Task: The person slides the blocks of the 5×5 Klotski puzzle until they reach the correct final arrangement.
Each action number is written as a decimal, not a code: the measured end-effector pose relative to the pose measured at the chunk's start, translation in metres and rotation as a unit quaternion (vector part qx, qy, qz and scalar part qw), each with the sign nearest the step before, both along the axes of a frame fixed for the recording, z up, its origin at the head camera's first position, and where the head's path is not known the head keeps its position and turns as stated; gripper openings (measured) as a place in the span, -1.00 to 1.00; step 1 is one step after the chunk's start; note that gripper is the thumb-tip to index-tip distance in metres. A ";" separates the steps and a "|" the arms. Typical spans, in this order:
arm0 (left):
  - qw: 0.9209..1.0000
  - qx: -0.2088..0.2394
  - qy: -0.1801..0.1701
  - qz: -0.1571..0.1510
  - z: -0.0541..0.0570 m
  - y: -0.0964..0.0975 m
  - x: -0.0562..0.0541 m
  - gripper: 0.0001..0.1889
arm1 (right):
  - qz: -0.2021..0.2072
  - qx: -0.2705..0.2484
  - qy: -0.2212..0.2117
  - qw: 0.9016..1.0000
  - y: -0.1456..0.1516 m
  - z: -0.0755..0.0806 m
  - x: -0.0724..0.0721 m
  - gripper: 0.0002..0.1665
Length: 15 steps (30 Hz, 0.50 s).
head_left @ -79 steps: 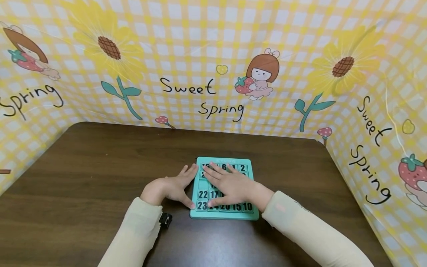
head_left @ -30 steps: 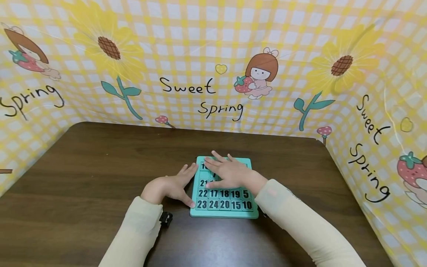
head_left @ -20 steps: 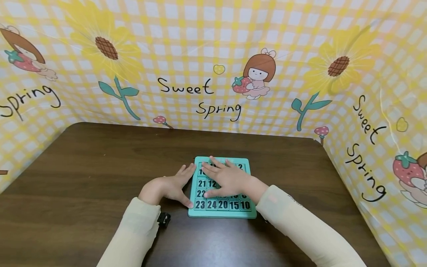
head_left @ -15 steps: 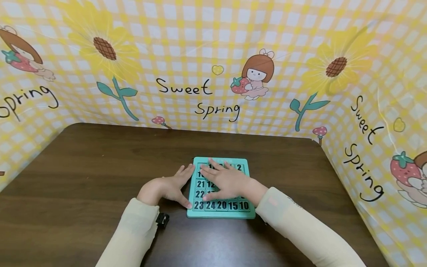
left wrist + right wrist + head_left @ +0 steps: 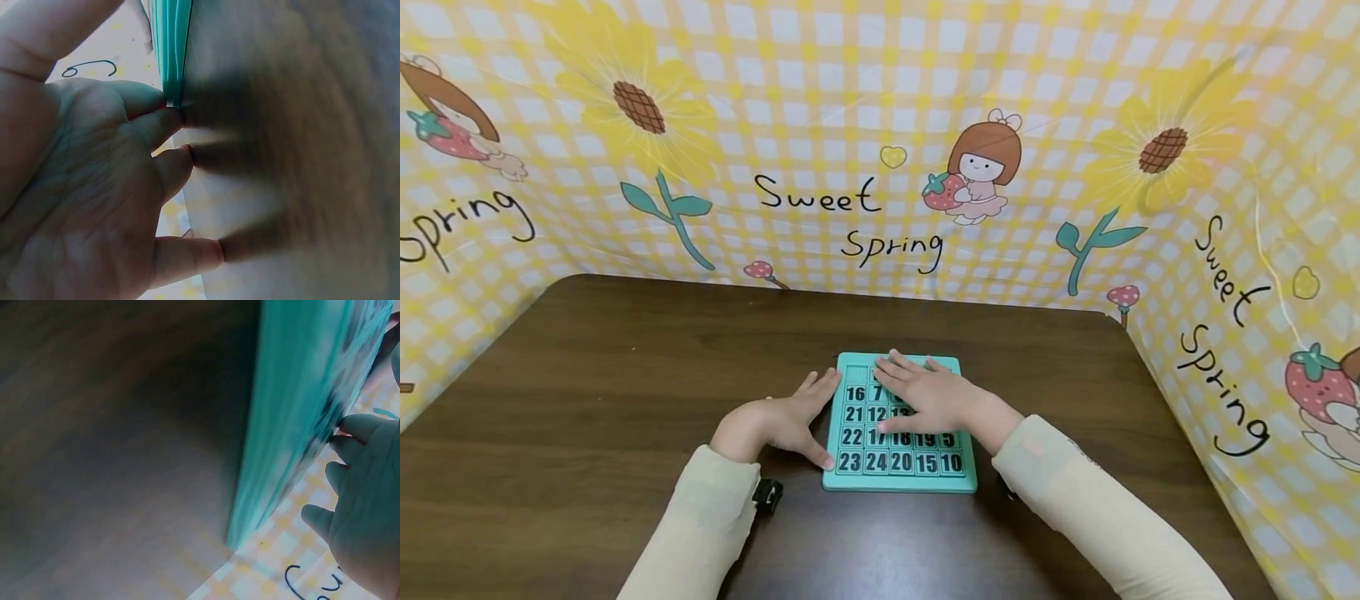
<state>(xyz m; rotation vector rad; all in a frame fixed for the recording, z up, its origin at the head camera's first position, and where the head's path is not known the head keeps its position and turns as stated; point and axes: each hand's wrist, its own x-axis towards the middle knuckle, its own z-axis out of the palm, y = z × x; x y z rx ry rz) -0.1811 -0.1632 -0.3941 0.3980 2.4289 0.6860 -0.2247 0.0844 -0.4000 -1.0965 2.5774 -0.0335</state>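
Left hand (image 5: 784, 422) spread, I touch the left edge of a turquoise number puzzle (image 5: 901, 482), which lies flat on the brown counter (image 5: 587, 400); my right hand (image 5: 934, 402), also spread, lies over its farther half. Just beyond tile 16 (image 5: 856, 394), a bare slot (image 5: 856, 374) shows at the far left corner. Behind the counter hangs a yellow checked cloth (image 5: 805, 100).

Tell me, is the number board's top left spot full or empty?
Empty. From the head camera, that spot on the board shows bare green, no number, right above the 16 tile.
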 end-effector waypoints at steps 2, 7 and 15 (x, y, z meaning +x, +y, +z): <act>1.000 -0.004 0.005 0.004 0.000 -0.001 0.001 0.37 | -0.002 -0.004 -0.001 1.000 0.001 -0.002 -0.002 0.07; 1.000 -0.006 0.019 0.009 0.001 -0.001 0.005 0.35 | 0.003 -0.008 0.000 1.000 -0.001 -0.003 -0.003 0.07; 0.999 0.013 0.029 0.015 0.005 0.008 0.013 0.20 | 0.003 -0.001 0.000 1.000 -0.006 0.001 -0.003 0.08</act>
